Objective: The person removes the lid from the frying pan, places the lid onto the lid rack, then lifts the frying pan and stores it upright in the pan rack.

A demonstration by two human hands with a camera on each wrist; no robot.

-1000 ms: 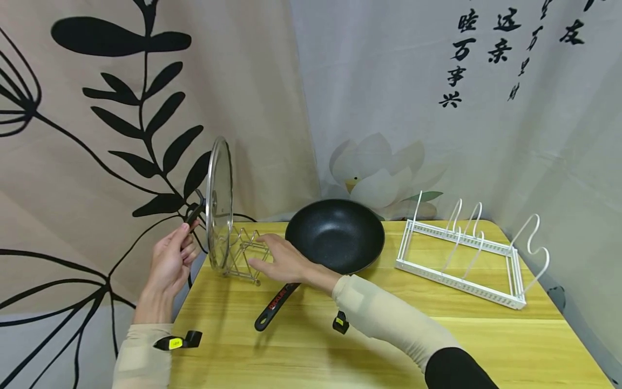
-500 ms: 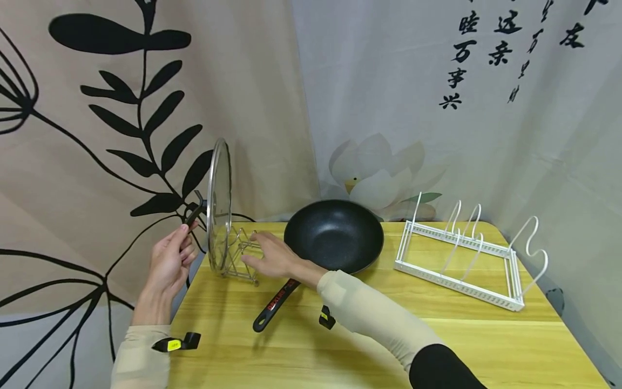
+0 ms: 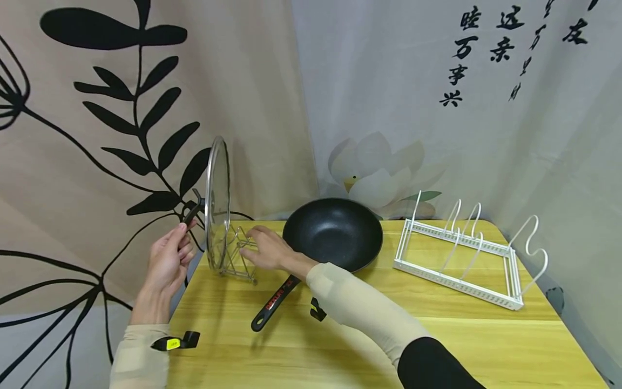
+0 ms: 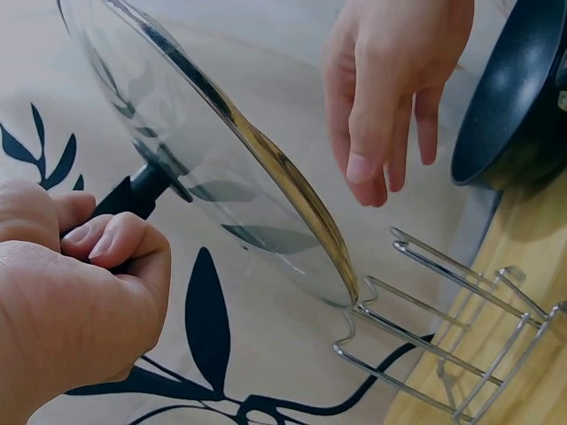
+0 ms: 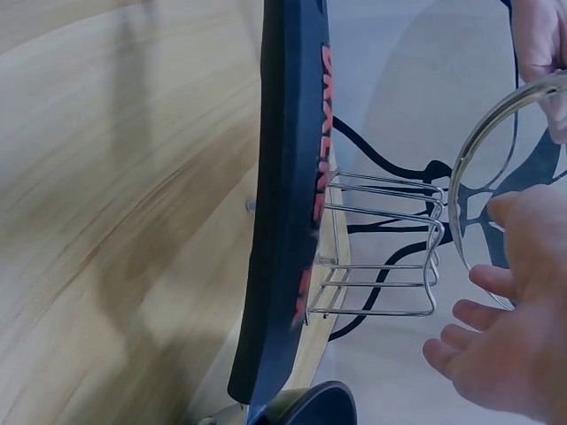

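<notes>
My left hand (image 3: 165,262) grips the black handle (image 4: 133,197) of a round glass pot lid (image 4: 230,177) with a metal rim. The lid stands nearly upright at the table's left back, its lower rim right at the top wires of a small silver wire rack (image 4: 430,345). Just right of the lid is my right hand (image 3: 269,249), fingers relaxed and slightly bent, holding nothing. In the left wrist view it hangs over the rack, apart from the wires. Part of the rack is hidden behind this hand in the head view.
A black wok (image 3: 335,237) sits right of the rack, its long handle (image 3: 276,303) pointing toward the front left under my right forearm. Farther right lies a white rack (image 3: 457,281) with upright wire dividers. Curtains (image 3: 262,108) hang behind the wooden table (image 3: 340,346).
My right hand has shifted slightly left toward the lid and rack. The left hand still holds the lid, which stays almost in place; the head view has tilted slightly.
</notes>
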